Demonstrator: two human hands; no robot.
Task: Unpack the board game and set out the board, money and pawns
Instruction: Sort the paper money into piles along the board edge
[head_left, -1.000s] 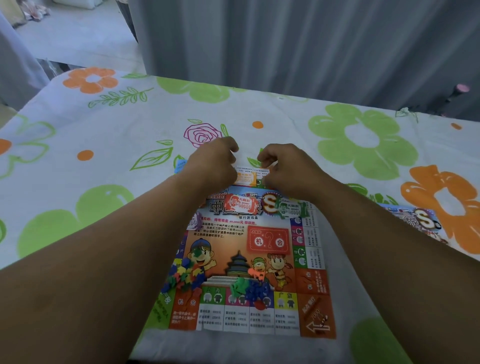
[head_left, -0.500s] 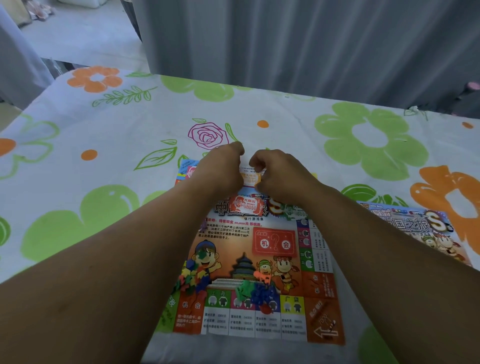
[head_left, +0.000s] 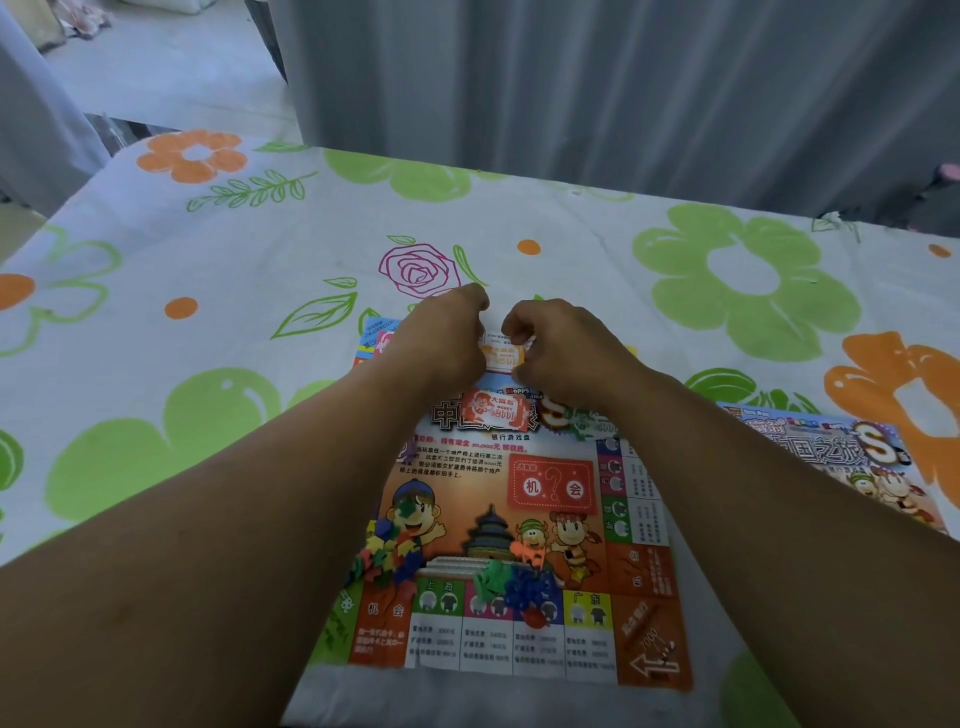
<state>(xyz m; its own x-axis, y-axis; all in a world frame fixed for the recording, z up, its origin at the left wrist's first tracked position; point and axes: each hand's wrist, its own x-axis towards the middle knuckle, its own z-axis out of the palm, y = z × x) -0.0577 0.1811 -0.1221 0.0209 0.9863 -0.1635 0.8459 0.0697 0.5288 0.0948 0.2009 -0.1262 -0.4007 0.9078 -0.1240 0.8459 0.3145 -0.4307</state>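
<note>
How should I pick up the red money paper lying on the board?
Probably by its near long edge, coming from your side. The red note lies flat on the board, so nothing sticks up to wrap; pinch that edge. The left hand and right hand, holding a yellow note, crowd its far side.

"机会" on board, "上海" on its green square, "广东" on its yellow square, "S" on right sheet

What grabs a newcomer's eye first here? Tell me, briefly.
The left hand and right hand pinch an orange paper note at the far edge of the colourful game board. Heaps of small plastic pieces lie on its near part, all on a flowered tablecloth.
</note>
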